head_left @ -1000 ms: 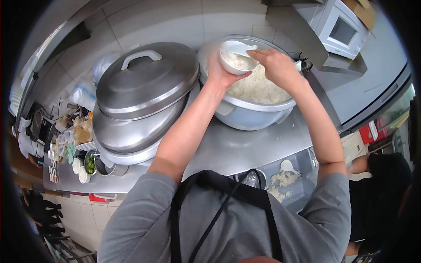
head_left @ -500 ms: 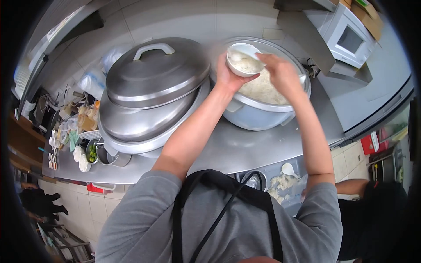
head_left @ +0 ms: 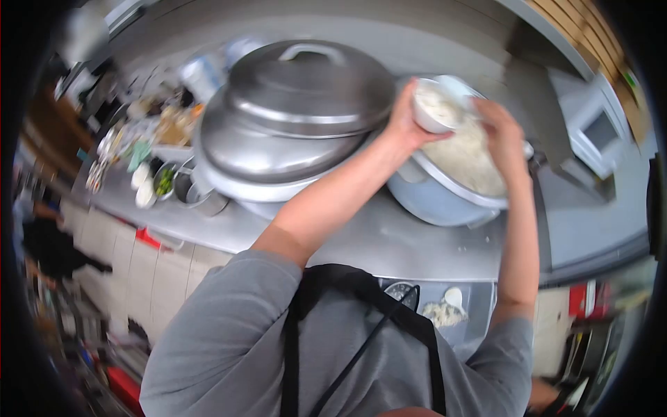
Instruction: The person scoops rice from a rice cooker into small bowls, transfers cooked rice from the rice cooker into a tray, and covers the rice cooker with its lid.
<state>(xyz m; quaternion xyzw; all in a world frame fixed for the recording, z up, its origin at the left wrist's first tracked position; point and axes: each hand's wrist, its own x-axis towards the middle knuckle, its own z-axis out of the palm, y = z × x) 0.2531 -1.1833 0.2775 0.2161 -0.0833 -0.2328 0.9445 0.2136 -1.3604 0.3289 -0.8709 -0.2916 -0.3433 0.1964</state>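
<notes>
Your left hand is wrapped round a small white bowl, thumb and fingers grasping it by the outside, with white rice inside; the bowl is held up tilted above the near left part of the big pot, whose rice shows below and to the right of it. Your right hand is over the pot's right side, fingers bent toward the bowl, with a pale paddle-like utensil meeting the fingertips just beyond the bowl; blur hides whether those fingers are clenched on it, so I cannot tell. To the left of the pot, a domed metal lid with a pale handle leans on a second lid, both close by your left forearm on the steel counter. Farther left you have a metal container, with a bowl of greens next to it. Nearer your body, below the counter edge, a white scoop lies beside a clump of rice in a grey tray
</notes>
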